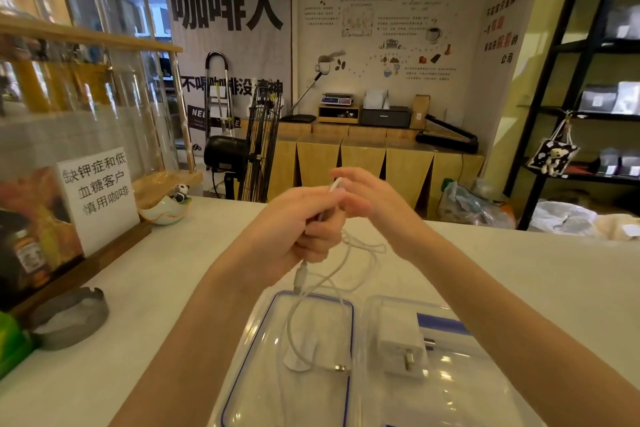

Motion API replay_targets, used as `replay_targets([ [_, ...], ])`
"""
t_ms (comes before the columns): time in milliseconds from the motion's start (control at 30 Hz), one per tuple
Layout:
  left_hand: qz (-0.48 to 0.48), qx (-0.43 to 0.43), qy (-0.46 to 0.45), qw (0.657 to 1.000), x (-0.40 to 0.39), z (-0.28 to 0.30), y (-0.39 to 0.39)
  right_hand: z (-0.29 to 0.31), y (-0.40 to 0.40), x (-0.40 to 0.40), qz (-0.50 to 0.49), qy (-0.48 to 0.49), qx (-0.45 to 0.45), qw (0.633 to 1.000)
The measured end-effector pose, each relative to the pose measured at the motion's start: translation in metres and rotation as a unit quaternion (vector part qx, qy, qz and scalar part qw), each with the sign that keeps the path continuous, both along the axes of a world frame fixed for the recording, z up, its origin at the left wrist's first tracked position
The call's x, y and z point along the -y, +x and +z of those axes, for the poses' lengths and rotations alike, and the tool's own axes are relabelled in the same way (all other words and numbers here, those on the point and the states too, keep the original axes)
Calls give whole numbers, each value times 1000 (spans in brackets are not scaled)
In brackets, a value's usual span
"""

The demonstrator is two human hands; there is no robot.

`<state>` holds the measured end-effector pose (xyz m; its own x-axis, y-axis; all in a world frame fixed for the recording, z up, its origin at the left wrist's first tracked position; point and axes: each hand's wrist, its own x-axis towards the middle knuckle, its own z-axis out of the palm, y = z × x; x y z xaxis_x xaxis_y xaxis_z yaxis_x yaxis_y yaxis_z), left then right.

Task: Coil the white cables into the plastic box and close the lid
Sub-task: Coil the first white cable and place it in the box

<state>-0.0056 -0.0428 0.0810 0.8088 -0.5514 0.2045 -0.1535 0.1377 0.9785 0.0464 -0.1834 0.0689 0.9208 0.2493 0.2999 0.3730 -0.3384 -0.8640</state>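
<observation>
Your left hand gripped the white cable (right hand open-fingered against its far end), slack trailing nearward onto the lid, left of the plastic box.

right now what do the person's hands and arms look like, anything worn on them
Both are bare: the left hand and right hand wear no gloves, and no rings, watch or bracelet show. Both forearms are uncovered down to the bottom edge of the picture, with no sleeves in view.
</observation>
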Motion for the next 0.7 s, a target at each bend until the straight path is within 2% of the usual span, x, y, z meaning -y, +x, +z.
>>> replay_targets([
  [67,2,22,-28,999,0,7,3,-14,-4,-5,59,12,-26,998],
  [167,39,32,-97,994,-5,14,13,-30,-10,-5,85,3,-56,995],
  [300,57,10,-203,977,-14,12,26,-45,-28,-3,112,-96,-39,988],
  [400,72,0,-225,972,-14,6,30,-46,-44,-9,128,-230,19,964],
  [467,86,23,-188,978,-12,3,33,-43,-53,-12,122,-308,78,940],
  [533,117,83,-109,984,-13,-3,37,-36,-60,-14,115,-345,137,922],
  [633,166,179,49,969,-14,-13,43,-21,-65,-14,93,-368,217,900],
  [700,159,210,142,954,-14,-17,44,-9,-65,-11,70,-370,256,890],
])
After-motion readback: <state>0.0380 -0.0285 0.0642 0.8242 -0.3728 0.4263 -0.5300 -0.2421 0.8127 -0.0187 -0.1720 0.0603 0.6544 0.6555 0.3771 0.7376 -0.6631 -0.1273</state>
